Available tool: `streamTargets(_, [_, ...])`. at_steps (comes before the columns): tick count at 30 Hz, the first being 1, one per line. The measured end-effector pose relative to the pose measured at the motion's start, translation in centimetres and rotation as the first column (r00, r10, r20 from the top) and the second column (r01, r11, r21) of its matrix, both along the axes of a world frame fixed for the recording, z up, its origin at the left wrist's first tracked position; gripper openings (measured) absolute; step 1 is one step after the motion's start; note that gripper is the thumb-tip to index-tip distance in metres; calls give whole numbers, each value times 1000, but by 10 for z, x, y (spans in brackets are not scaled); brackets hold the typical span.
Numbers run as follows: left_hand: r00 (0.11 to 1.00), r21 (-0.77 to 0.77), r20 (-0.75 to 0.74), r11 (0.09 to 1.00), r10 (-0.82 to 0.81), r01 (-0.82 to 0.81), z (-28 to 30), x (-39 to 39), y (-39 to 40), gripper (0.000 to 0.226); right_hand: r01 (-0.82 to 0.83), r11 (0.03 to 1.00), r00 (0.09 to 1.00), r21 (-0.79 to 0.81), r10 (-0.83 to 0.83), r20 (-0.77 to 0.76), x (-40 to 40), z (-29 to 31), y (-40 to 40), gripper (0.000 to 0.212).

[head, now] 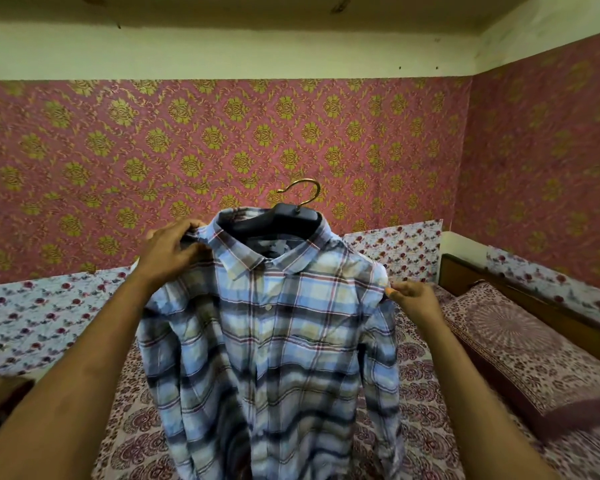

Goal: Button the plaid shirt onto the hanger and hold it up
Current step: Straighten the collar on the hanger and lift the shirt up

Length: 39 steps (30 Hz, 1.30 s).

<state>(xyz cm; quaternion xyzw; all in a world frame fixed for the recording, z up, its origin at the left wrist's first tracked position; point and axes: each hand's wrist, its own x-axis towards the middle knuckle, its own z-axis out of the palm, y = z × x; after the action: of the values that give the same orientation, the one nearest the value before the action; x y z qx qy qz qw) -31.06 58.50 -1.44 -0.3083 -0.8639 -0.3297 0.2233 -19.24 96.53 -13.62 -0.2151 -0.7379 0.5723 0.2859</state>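
One plaid shirt (274,341), one hanger (278,218), two bare hands in play. The shirt hangs in the air in front of the person, above the bed (413,445), front closed down the placket, collar spread around the dark hanger with its single brass hook (300,192) poking up behind. The left hand (168,247) has its grip clenched on the shirt's shoulder, fingers curled over the top of the cloth. The right hand (414,297) pinches the fabric at the other shoulder seam with its fingertips. Two sleeves dangle, one down each side. Behind it all, one pillow (520,344) lies on the bed at the right, beside the wooden headboard (541,306). Floral sheets (49,320) drape along the wall below the pink-and-gold wallpaper (222,133). The shirt blocks most of the bed's middle, and its lower hem is blurred.
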Motion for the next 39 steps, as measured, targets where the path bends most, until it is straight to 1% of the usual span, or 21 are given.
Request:
streamTargets(2, [1000, 12, 14, 1000, -2, 2, 0, 4, 2, 52, 32, 996, 997, 87, -38, 69, 2, 1, 2, 11])
streamTargets(4, [1000, 22, 25, 1000, -15, 14, -1, 1, 0, 28, 100, 975, 987, 199, -122, 102, 5, 5, 2, 6])
streamTargets(6, [999, 7, 35, 1000, -10, 10, -5, -8, -5, 28, 285, 922, 947, 262, -314, 74, 11, 13, 1, 6])
streamTargets(8, [997, 11, 67, 999, -36, 35, -8, -11, -5, 29, 482, 818, 864, 316, -503, -17, 14, 20, 1, 12])
streamTargets(10, [994, 57, 59, 995, -88, 85, -10, -10, 0, 22, 502, 779, 844, 376, -536, -15, 13, 23, 2, 17])
streamTargets(12, [991, 101, 61, 989, -117, 110, -11, -7, 4, 26, 451, 801, 867, 394, -498, 21, 13, 26, 6, 26])
streamTargets(14, [986, 110, 72, 984, -149, 140, -13, -9, 3, 25, 395, 859, 915, 325, -398, -60, 14, 35, 8, 41])
streamTargets(16, [984, 126, 103, 983, -149, 136, -14, -9, 6, 11, 191, 958, 970, 216, -151, -189, 14, 49, 4, 41])
streamTargets(17, [982, 122, 104, 982, -156, 143, -13, -6, 11, 17, 35, 979, 979, 203, 7, -202, 15, 57, -2, 39])
streamTargets(19, [983, 99, 92, 984, -161, 151, -11, -2, 19, 31, -236, 934, 962, 268, 264, -72, 15, 69, -15, 43])
streamTargets(21, [985, 92, 83, 985, -151, 143, -9, 0, 24, 34, -378, 846, 924, 375, 372, 90, 13, 72, -24, 43])
streamTargets(22, [983, 97, 84, 983, -162, 154, -8, 0, 26, 34, -383, 815, 921, 434, 372, 115, 11, 69, -26, 37])
streamTargets(24, [977, 99, 91, 978, -194, 185, -7, -2, 28, 35, -300, 812, 944, 500, 327, 35, 6, 61, -27, 26])
streamTargets(26, [966, 105, 122, 971, -227, 215, -7, -1, 30, 30, -158, 834, 975, 528, 216, -50, 0, 53, -24, 31])
streamTargets(28, [957, 25, 190, 976, -217, 216, -8, -2, 25, 28, -54, 825, 994, 562, 100, -53, -5, 53, -21, 46])
streamTargets(31, [951, -152, 300, 981, -74, 125, -17, -15, 4, 66, -8, 779, 994, 626, 76, -83, -4, 61, -13, 69])
streamTargets(33, [920, -120, 391, 990, -25, 78, -26, -19, -9, 76, 34, 755, 994, 655, 45, -103, -2, 68, -8, 66])
streamTargets(34, [892, -74, 452, 995, -29, 70, -32, -22, -14, 74, 58, 745, 994, 665, 22, -111, -1, 71, -6, 65])
streamTargets(36, [822, 48, 563, 997, -78, 62, -38, -21, -16, 53, 95, 715, 991, 692, 0, -136, 0, 76, -5, 82])
streamTargets(38, [834, 40, 550, 999, -52, 35, -43, -22, -18, 21, 83, 708, 992, 701, 11, -128, 1, 78, -2, 95])
streamTargets(39, [869, -5, 495, 1000, -2, 5, -43, -24, -21, 15, 78, 705, 993, 705, 5, -115, 2, 80, 0, 96])
